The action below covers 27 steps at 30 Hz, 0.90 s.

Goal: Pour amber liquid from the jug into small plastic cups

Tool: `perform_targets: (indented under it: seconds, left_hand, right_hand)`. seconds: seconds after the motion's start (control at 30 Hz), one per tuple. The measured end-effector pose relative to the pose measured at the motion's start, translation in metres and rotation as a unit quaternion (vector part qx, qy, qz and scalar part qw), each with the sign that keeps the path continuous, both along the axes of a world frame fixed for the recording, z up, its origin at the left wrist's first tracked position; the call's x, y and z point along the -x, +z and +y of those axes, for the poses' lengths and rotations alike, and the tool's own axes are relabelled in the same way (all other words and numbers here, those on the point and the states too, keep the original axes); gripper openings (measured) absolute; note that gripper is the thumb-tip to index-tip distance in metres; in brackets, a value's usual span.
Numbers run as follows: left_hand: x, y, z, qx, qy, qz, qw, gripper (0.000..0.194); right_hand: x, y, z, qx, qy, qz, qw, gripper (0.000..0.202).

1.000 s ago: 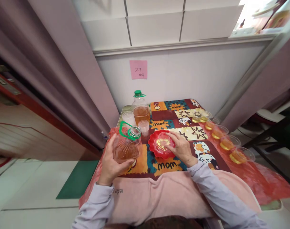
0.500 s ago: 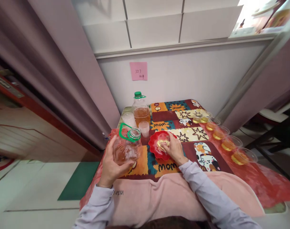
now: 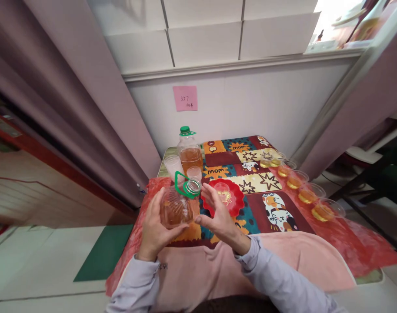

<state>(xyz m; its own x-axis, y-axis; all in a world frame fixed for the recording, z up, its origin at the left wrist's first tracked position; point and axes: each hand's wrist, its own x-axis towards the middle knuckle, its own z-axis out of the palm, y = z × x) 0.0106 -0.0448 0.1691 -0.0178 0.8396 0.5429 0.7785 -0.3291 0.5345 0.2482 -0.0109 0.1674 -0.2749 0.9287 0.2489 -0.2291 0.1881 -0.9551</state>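
Observation:
My left hand point(image 3: 159, 226) grips the side of a clear jug point(image 3: 177, 208) with a green neck ring and handle, no cap on its mouth, amber liquid inside. The jug tilts a little to the right. My right hand point(image 3: 218, 217) is beside the jug, thumb and fingers spread, with nothing held. Behind its fingers lies a red scalloped dish point(image 3: 238, 201) with a clear cup point(image 3: 221, 191) in it. Stacked small cups point(image 3: 194, 173) stand just behind the jug's mouth.
A second jug point(image 3: 191, 158) with a green cap stands at the back, beside a stack of larger cups point(image 3: 173, 167). Several cups of yellow liquid point(image 3: 306, 195) line the right side. Patterned mats point(image 3: 260, 178) and a pink cloth point(image 3: 283, 256) cover parts of the table.
My right hand has left the cup in the red dish and moved left to the jug, its fingers opening. The jug in my left hand now leans more to the right.

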Motion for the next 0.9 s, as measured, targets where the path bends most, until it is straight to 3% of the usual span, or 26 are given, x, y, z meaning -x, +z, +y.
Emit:
perform_targets:
  seconds: [0.17, 0.27, 0.47, 0.7, 0.83, 0.9]
  left_hand:
    - [-0.007, -0.002, 0.002, -0.016, -0.001, 0.056, 0.998, 0.116]
    - [-0.012, 0.0, 0.004, -0.018, 0.004, 0.08, 0.997, 0.113]
    - [-0.025, 0.004, 0.007, -0.006, -0.002, 0.101, 0.995, 0.117]
    - [-0.042, 0.007, 0.01, 0.032, 0.009, 0.112, 0.993, 0.124]
    - [-0.038, 0.017, 0.006, 0.044, -0.027, 0.047, 0.998, 0.135]
    - [-0.023, 0.016, 0.003, 0.013, -0.002, -0.061, 0.998, 0.123]
  right_hand:
    - [0.02, 0.007, 0.003, -0.029, 0.026, 0.033, 0.999, 0.088]
    - [0.023, -0.003, 0.008, -0.032, 0.018, 0.046, 0.998, 0.087]
    - [0.022, -0.028, 0.02, 0.023, 0.073, 0.109, 0.991, 0.076]
    - [0.014, -0.041, 0.034, 0.052, 0.075, 0.107, 0.99, 0.075]
    - [0.014, -0.041, 0.036, 0.053, 0.072, 0.104, 0.991, 0.075]
    - [0.013, -0.041, 0.036, 0.048, 0.067, 0.098, 0.992, 0.073]
